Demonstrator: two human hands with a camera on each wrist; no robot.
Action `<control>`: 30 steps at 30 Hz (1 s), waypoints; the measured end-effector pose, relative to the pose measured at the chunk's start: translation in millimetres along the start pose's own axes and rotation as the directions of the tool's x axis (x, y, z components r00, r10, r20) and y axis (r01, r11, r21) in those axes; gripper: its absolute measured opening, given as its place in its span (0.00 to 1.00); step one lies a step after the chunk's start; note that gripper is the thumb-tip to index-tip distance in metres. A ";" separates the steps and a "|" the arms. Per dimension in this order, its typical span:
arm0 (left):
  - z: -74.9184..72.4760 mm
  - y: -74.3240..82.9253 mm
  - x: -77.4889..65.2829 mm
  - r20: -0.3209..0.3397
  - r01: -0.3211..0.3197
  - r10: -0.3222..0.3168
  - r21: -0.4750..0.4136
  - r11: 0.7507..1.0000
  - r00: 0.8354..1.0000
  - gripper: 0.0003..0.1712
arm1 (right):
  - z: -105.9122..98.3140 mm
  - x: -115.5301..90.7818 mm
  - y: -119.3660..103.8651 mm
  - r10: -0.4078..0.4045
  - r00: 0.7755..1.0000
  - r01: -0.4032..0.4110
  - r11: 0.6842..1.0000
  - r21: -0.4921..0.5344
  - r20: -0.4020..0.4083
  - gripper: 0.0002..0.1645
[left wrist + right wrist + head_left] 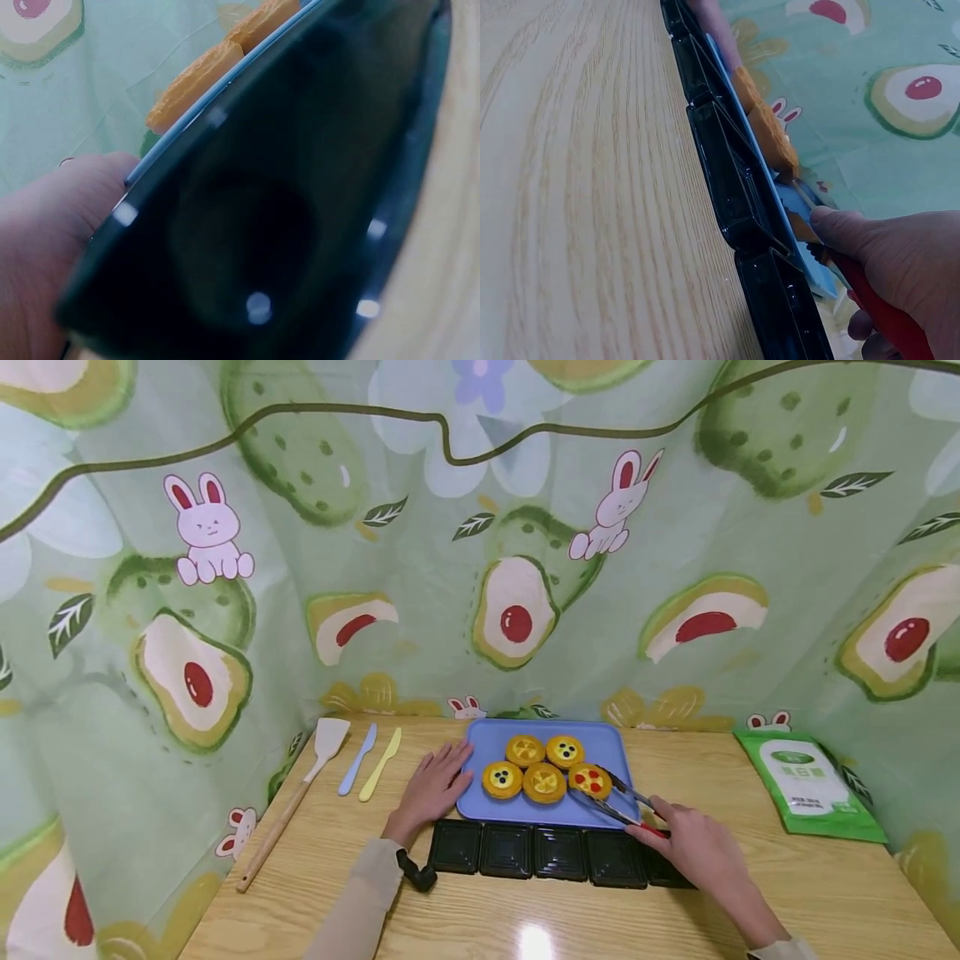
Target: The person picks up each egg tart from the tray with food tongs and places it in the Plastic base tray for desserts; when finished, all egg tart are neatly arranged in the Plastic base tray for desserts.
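Observation:
My right hand [701, 845] grips metal tongs [617, 815] by their red-trimmed handle, also seen as a red handle [885, 311] in the right wrist view. The dark tong tips lie on either side of a tart with red fruit pieces [590, 782], at the right end of the front row. My left hand [432, 787] rests with extended fingers on the left edge of the blue tray [480, 739]. Two tarts with dark berries [502, 780] and two with yellow wedges [544, 783] sit beside it on the tray.
Several black square containers [508, 850] line the tray's front side. On the left lie a white spatula [327, 739] with a wooden handle, a blue knife [357, 760] and a yellow knife [381, 765]. At the right is a green and white packet [810, 785]. A patterned curtain [420, 552] hangs behind.

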State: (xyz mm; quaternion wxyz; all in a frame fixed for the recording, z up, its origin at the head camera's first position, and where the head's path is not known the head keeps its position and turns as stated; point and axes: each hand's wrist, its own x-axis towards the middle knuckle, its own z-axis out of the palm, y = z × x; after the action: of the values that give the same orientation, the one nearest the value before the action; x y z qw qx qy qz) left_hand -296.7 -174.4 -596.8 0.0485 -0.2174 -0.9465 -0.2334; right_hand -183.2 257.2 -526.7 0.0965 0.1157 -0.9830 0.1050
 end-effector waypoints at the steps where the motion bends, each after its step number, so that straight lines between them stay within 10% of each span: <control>1: 2.3 -0.9 0.8 0.009 0.006 -0.006 0.008 1.000 1.000 0.37 | -0.7 -0.6 1.1 0.004 1.000 -0.004 1.000 -0.001 0.005 0.29; 30: -0.9 3.5 1.8 0.037 0.033 -0.034 0.037 0.999 0.999 0.37 | -21.4 -6.0 -3.8 0.066 0.998 -0.066 0.998 0.012 0.016 0.37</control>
State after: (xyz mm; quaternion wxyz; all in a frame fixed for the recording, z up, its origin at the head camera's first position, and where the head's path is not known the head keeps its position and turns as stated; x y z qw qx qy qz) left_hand -296.8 -171.3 -594.2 0.0306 -0.2051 -0.9549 -0.2126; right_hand -173.0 259.7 -506.8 0.0847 0.0845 -0.9863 0.1133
